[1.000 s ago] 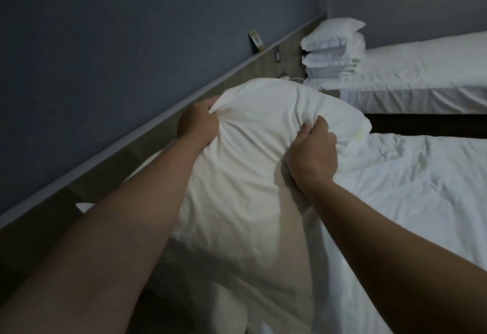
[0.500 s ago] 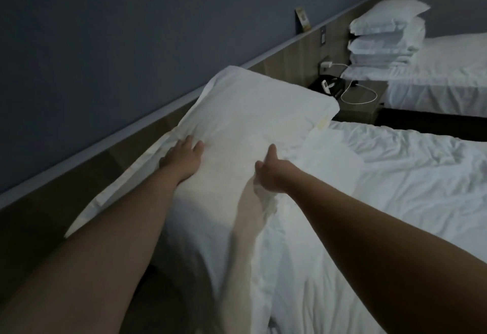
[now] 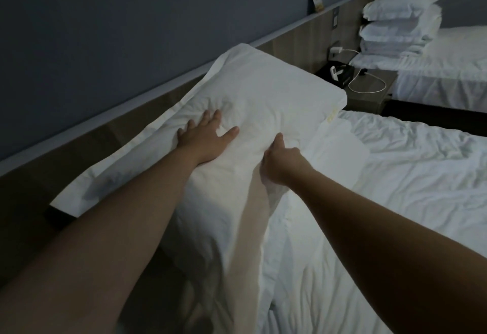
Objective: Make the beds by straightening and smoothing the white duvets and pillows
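1. Spread flat, our left hand presses the pillow, fingers straight, holding nothing.
2. Its long axis runs roughly 8 to 2 o'clock along the headboard; most of it lies at 1 o'clock from both hands.
3. Our right hand pinches the pillow's near edge, fingers curled round fabric.
4. We judge the left hand nearer for smoothing; the rumpled duvet lies at 3 o'clock.
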